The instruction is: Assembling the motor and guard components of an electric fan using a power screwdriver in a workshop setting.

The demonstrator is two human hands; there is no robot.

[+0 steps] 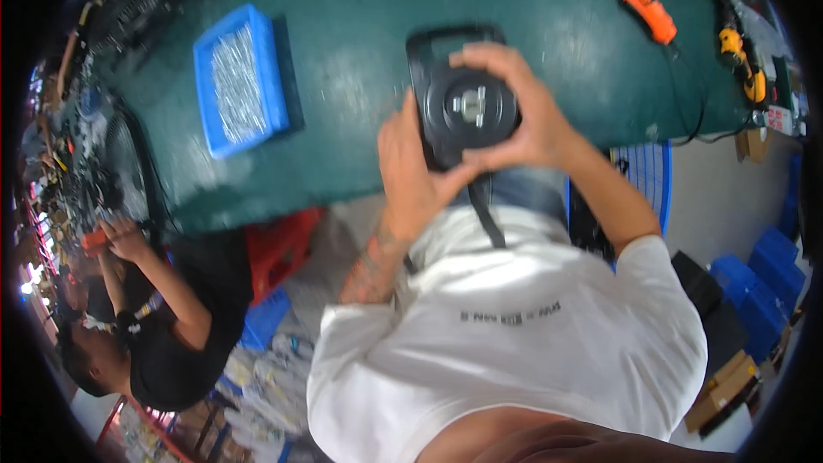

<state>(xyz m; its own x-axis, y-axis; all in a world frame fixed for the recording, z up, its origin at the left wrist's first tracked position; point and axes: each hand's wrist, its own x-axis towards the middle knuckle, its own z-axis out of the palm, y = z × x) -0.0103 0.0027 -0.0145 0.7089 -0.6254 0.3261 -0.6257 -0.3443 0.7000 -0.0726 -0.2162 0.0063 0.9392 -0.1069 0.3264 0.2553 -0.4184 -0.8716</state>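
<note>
Both of my hands grip a black plastic part at the near edge of the green table. This black part (437,133) has a loop like a handle at its far end and a round disc (490,124) on top, with a pale fitting at the disc's centre. My right hand (527,116) curls round the disc, fingers on the far side and thumb on the near side. Along the part's left edge lies my left hand (407,163), closed against it, its thumb at the near end. The part's underside is hidden.
A blue tray (276,77) of thin metal pieces stands on the green table (351,51) at left. An orange power tool (649,15) and a yellow-and-black tool (739,56) lie far right, with a cable. Another person (189,317) works at left beside a red stool (279,253).
</note>
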